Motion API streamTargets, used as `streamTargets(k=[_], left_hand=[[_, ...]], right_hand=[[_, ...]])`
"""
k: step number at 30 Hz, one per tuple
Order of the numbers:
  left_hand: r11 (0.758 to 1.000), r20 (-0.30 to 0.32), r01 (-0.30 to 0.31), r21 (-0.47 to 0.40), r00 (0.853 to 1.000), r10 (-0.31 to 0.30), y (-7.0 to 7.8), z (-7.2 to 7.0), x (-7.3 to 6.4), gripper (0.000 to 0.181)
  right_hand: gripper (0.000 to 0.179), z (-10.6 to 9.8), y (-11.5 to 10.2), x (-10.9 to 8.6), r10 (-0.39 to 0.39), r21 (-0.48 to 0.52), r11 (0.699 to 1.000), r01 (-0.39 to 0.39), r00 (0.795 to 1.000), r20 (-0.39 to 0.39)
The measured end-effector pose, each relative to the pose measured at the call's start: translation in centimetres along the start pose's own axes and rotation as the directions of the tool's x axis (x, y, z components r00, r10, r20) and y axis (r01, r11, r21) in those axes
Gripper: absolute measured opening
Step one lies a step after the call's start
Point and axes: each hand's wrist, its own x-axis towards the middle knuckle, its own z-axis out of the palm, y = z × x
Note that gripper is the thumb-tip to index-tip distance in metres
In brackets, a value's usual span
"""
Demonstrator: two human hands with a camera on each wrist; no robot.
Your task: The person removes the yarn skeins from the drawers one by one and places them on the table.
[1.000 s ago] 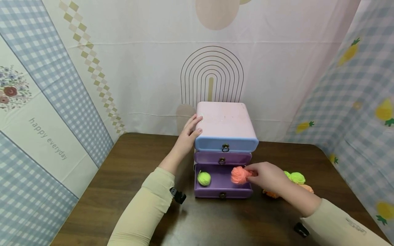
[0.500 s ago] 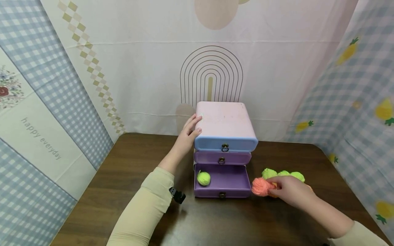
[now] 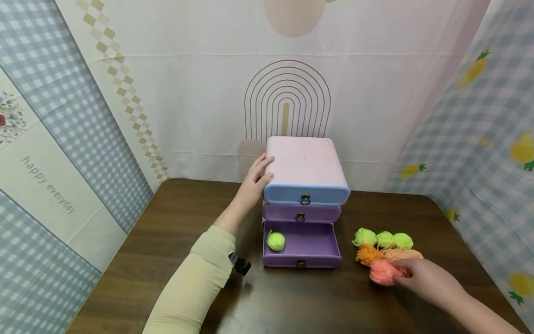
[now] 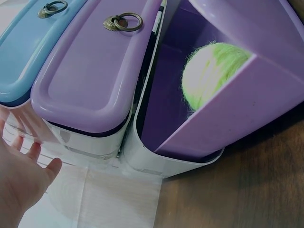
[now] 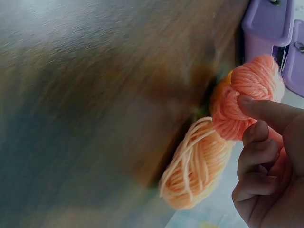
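My left hand (image 3: 252,184) rests on the upper left side of a small drawer cabinet (image 3: 306,161), fingers extended along its pink top edge. The purple bottom drawer (image 3: 313,241) is pulled out, and a lime green yarn ball (image 3: 276,241) sits in its left part. To the right of the cabinet, my right hand (image 3: 429,278) pinches a coral skein of yarn (image 5: 254,80) between thumb and fingers. That skein is at the near side of a yarn group, beside an orange skein (image 3: 368,254) and a peach skein (image 3: 402,254).
Three lime green yarn balls (image 3: 385,240) lie in a row behind the orange and peach yarn. Above the open drawer are a closed purple drawer (image 3: 283,214) and a blue drawer (image 3: 285,195) with ring pulls. Everything stands on a dark wooden table (image 3: 187,208) before hanging cloths.
My right hand has carried the coral skein from over the open drawer to the right and nearer to me, beside the other yarn. My left hand has stayed on the cabinet.
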Motion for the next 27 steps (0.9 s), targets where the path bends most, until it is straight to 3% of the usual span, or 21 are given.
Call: streamTargets(k=[7,12,14,19,22,27], left_hand=[[1.0,0.023,0.015,0.014,1.0,-0.015,3.4,-0.1,-1.1,0.052],[1.0,0.016,0.017,0.002,1.0,-0.017,3.7,0.0,-1.3,0.052],[1.0,0.017,0.019,0.006,1.0,-0.019,3.7,-0.1,-1.3,0.052],[1.0,0.02,0.022,0.012,1.0,-0.022,3.5,-0.1,-1.2,0.052],[1.0,0.013,0.022,-0.007,1.0,-0.022,2.1,-0.1,-0.7,0.052],[1.0,-0.02,0.016,-0.01,1.0,-0.016,-0.3,0.0,0.0,0.051]], right_hand=[[0.034,0.1,0.6,-0.4,0.011,-0.026,1.0,-0.01,1.0,0.01],[0.031,0.7,0.6,-0.4,-0.003,-0.052,0.999,0.003,1.0,-0.004],[0.022,1.1,0.4,-0.3,-0.015,-0.057,0.998,0.015,1.0,-0.01],[0.021,1.6,0.0,0.0,-0.032,-0.101,0.994,0.029,0.999,-0.027],[0.036,1.6,-0.2,0.3,-0.026,-0.125,0.992,0.022,0.999,-0.029],[0.043,1.6,-0.4,0.3,-0.032,-0.132,0.991,0.027,0.999,-0.038]])
